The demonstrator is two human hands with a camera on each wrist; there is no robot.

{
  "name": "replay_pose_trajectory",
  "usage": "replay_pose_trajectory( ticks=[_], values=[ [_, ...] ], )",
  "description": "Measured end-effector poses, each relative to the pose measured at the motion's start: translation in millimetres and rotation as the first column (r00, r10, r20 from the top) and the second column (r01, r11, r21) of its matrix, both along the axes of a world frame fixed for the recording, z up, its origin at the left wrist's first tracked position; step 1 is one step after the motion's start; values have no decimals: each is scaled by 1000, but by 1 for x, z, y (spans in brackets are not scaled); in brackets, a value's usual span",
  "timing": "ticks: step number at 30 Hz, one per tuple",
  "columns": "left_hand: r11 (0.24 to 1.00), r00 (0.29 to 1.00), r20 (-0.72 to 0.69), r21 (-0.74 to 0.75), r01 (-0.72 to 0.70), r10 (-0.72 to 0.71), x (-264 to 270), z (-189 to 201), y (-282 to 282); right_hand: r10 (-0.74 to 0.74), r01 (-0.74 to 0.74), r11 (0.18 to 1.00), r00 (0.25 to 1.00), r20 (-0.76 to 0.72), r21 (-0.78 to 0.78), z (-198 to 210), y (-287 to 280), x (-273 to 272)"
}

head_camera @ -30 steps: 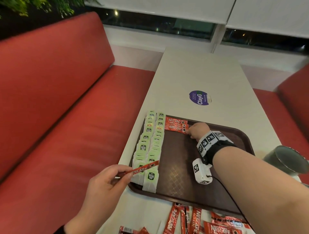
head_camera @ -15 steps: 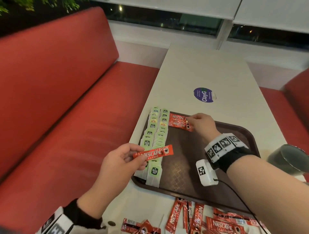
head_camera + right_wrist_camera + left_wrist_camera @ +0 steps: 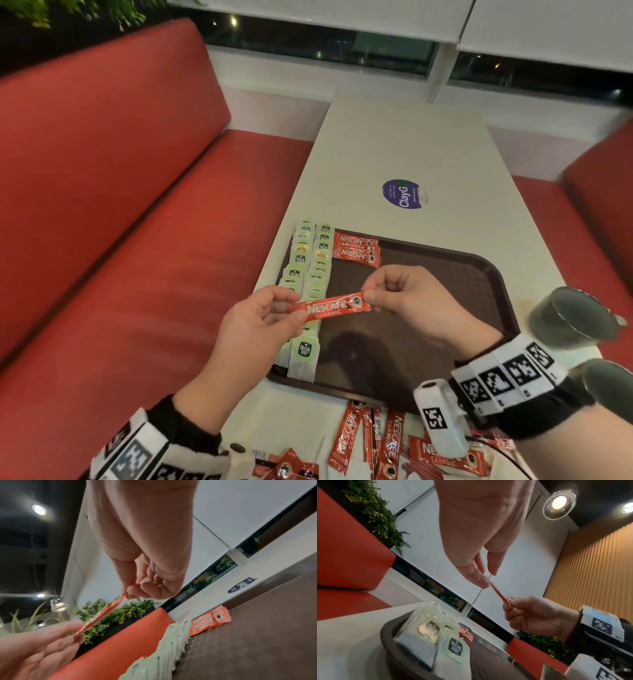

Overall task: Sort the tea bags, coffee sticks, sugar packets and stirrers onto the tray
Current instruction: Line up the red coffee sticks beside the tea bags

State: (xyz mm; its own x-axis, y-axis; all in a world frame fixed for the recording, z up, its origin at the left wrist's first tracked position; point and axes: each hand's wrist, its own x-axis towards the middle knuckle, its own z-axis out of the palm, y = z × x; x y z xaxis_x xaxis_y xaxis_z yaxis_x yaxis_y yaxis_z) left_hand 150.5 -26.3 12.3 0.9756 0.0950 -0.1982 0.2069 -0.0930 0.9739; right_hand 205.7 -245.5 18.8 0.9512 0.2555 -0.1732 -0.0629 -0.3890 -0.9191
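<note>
A red coffee stick [image 3: 331, 307] hangs level above the brown tray [image 3: 445, 274]. My left hand [image 3: 270, 315] pinches its left end and my right hand [image 3: 397, 298] pinches its right end. The left wrist view shows the coffee stick [image 3: 498, 593] edge-on between both hands; in the right wrist view the coffee stick [image 3: 101, 614] runs from my right hand [image 3: 137, 589] down to the left fingers [image 3: 56, 635]. Two rows of green tea bags [image 3: 308, 274] fill the tray's left side. A few coffee sticks [image 3: 358, 250] lie at its far end beside them.
Several loose coffee sticks [image 3: 376, 442] lie on the white table [image 3: 411, 144] at its near edge, below the tray. Two metal cups [image 3: 572, 317] stand at the right. A purple sticker [image 3: 402, 193] is beyond the tray. Red bench seats [image 3: 120, 205] flank the table.
My right hand left the sticks at the tray's far end and came back to take the right end of the stick. The left hand lifted that stick up and rightward over the tray.
</note>
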Motion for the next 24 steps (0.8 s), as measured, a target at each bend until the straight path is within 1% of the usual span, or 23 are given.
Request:
replay_pose_trajectory(
  ticks=[2, 5, 8, 11, 15, 19, 24],
  values=[
    [1000, 1000, 7, 19, -19, 18, -1, -2, 5, -129, 129, 992, 992, 15, 14, -7, -9, 12],
    [998, 999, 8, 28, -48, 48, -5, -8, 15, -339, 339, 941, 940, 30, -8, -21, -24, 42],
    [997, 998, -10, 31, -67, 67, -10, -13, 23, -433, 435, 894, 901, 42, -112, -36, -33, 68],
    [996, 996, -40, 22, -82, 83, -17, -19, 30, -466, 459, 862, 885, 19, -213, -52, -32, 86],
    [994, 993, -48, 27, -105, 106, -24, -28, 39, -491, 472, 833, 871, 9, -287, -71, -25, 101],
    [991, 990, -44, 32, -129, 131, -30, -35, 47, -480, 448, 827, 877, -12, -338, -78, -18, 109],
    [989, 988, -64, 48, -138, 141, -37, -42, 55, -475, 437, 791, 879, 21, -428, -79, -15, 118]
  ],
)
